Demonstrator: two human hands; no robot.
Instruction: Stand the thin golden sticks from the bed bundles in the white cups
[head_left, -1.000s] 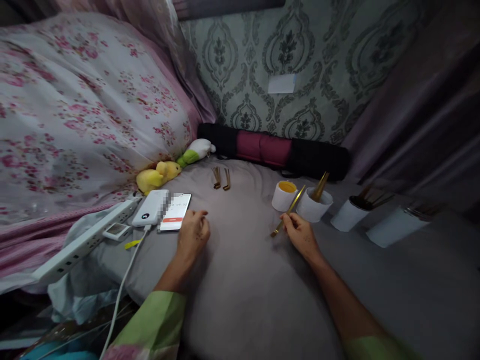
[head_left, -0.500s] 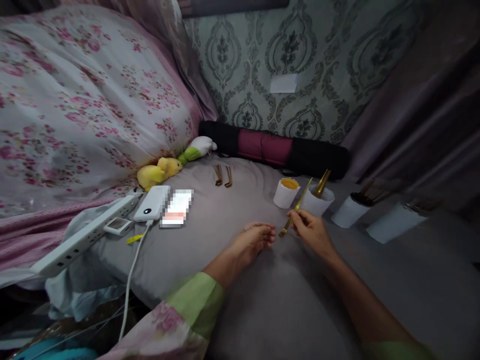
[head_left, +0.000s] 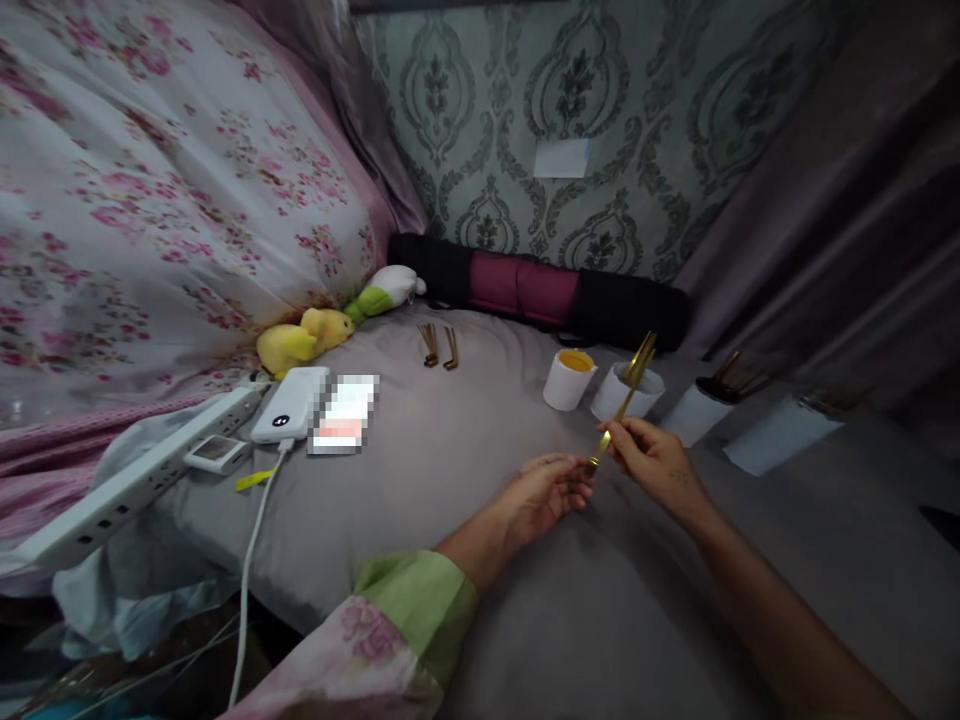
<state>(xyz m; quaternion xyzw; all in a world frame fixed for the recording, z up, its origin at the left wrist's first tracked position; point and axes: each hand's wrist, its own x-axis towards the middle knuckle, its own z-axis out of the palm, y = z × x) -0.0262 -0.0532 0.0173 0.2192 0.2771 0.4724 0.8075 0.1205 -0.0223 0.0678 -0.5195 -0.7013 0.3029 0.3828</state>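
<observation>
My right hand [head_left: 656,465] pinches a thin gold utensil [head_left: 621,408] near its lower end, holding it slanted up toward the white cups. My left hand [head_left: 546,490] sits just left of it, its fingertips meeting the utensil's lower tip. Behind them stand a white cup with a yellow inside [head_left: 568,379] and a second white cup [head_left: 625,392] holding another gold utensil. Two small gold pieces [head_left: 439,346] lie farther back on the grey sheet.
A power bank [head_left: 289,418] and a phone [head_left: 343,427] lie at the left by a white power strip [head_left: 142,466] and a cable. Yellow and green plush toys [head_left: 326,322] rest against a floral quilt. Two more white cups [head_left: 750,424] stand at the right. A dark bolster [head_left: 551,295] lines the wall.
My left hand has left the phone and crossed right to the gold utensil's lower tip. My right hand has raised the utensil off the sheet and tilted it more upright.
</observation>
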